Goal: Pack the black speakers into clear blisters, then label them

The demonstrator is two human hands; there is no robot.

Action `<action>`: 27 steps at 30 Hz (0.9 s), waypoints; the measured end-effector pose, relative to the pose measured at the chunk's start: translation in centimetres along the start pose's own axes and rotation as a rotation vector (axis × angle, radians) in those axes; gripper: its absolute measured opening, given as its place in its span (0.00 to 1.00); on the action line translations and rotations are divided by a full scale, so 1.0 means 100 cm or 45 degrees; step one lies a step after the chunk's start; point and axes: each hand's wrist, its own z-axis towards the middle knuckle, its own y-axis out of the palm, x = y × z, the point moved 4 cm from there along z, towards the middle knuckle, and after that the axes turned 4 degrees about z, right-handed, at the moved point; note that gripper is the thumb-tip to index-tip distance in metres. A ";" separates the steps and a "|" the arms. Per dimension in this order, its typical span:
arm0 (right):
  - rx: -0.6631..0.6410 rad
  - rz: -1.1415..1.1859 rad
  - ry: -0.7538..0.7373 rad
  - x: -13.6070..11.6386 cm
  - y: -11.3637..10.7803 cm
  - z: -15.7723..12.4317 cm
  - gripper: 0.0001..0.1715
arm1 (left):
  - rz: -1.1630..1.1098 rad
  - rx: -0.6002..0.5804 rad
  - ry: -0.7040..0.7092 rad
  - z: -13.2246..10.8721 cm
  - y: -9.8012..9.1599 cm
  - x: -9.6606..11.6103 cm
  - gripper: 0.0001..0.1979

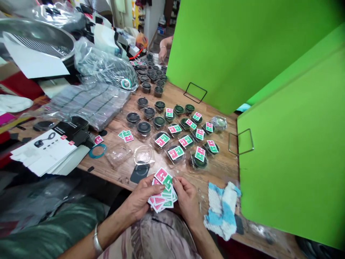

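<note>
My left hand (144,196) grips a fanned stack of pink-and-green cards (161,199), its thumb pressed on top. At the upper right of the stack, my right hand (185,196) pinches the edge of a single card (167,182). Beyond my hands stand several small clear tubs with black lids (143,128). Cards like those in my hand lie on many of them, such as the nearest card (176,153). Two empty clear plastic shells (144,155) sit at the table's front, close to a loose pair of cards (126,136).
Green panels (291,151) with wire handles bound the right side. A blue-and-white cloth (223,208) lies at the right front edge. Leaflets (51,147), wrapped plastic bundles (91,100) and a metal basin (54,36) crowd the left. Another person's hand (162,54) reaches in at the back.
</note>
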 end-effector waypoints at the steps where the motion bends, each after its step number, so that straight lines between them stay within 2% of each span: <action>1: -0.001 -0.081 -0.093 -0.003 -0.001 0.001 0.16 | 0.015 0.018 0.007 0.000 -0.002 -0.001 0.16; 4: -0.060 -0.286 -0.313 -0.012 0.000 0.004 0.19 | 0.086 0.053 0.029 0.001 -0.006 -0.003 0.15; 7: -0.145 -0.338 -0.337 -0.019 0.005 0.009 0.09 | 0.149 0.023 0.050 0.003 -0.006 -0.003 0.14; 13: -0.029 -0.465 -0.567 -0.061 0.016 0.037 0.10 | 0.076 0.068 0.045 0.004 -0.013 0.007 0.15; 15: -0.127 -0.561 -0.558 -0.072 0.029 0.049 0.09 | 0.024 0.108 0.061 0.004 -0.017 0.013 0.16; 18: -0.418 -0.812 -0.598 -0.079 0.055 0.056 0.08 | -0.035 0.137 0.117 0.004 -0.023 0.022 0.17; 20: -0.545 -0.863 -0.615 -0.080 0.068 0.057 0.09 | -0.058 0.162 0.148 0.003 -0.028 0.027 0.16; 23: -0.481 -0.688 -0.591 -0.087 0.077 0.069 0.13 | -0.056 0.198 0.150 0.000 -0.035 0.032 0.15; 27: -0.362 -0.545 -0.505 -0.100 0.093 0.112 0.15 | -0.102 0.220 0.151 -0.006 -0.040 0.042 0.15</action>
